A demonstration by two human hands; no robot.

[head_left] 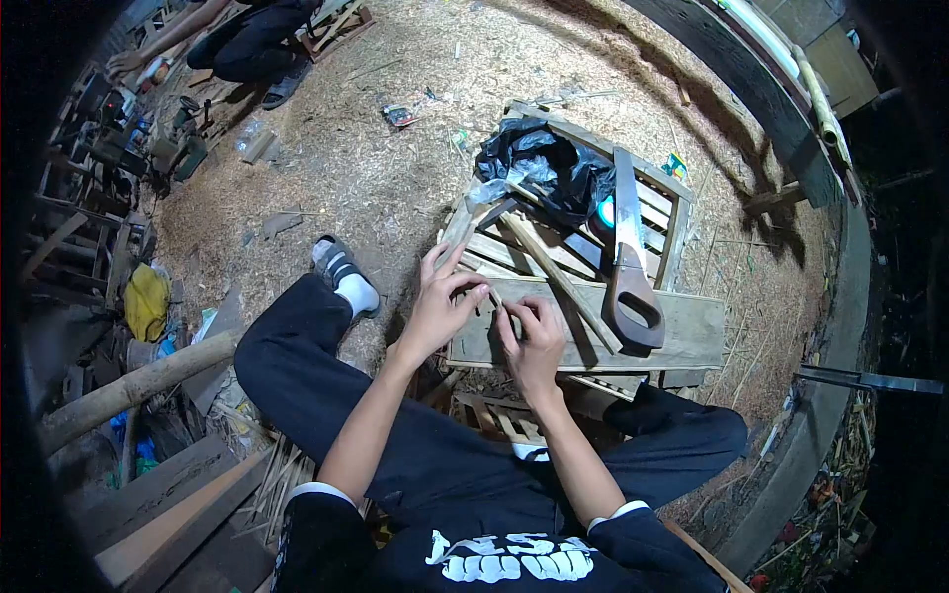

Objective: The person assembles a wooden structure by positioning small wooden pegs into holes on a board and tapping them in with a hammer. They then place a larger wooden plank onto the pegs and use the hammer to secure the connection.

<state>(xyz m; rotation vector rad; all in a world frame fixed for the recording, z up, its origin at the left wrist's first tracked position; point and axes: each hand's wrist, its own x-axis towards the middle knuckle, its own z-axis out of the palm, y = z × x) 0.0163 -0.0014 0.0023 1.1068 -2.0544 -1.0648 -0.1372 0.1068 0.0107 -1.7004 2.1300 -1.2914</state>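
I sit over a wooden plank (pixel 682 331) laid across a slatted wooden crate (pixel 652 212). My left hand (pixel 440 301) and my right hand (pixel 534 336) meet above the plank's near left end, both pinching a small thin sliver of wood or bamboo (pixel 494 299) between fingertips. A hand saw (pixel 630 267) with a brown wooden handle lies on the crate just right of my hands, blade pointing away. Thin wooden sticks (pixel 554 272) lie diagonally across the slats.
A black plastic bag (pixel 554 168) sits on the crate's far end. Sawdust and shavings cover the ground. Another person (pixel 242 40) crouches at the upper left beside tools. Timber and a log (pixel 129 390) lie at my left. A curved concrete edge (pixel 840 326) runs along the right.
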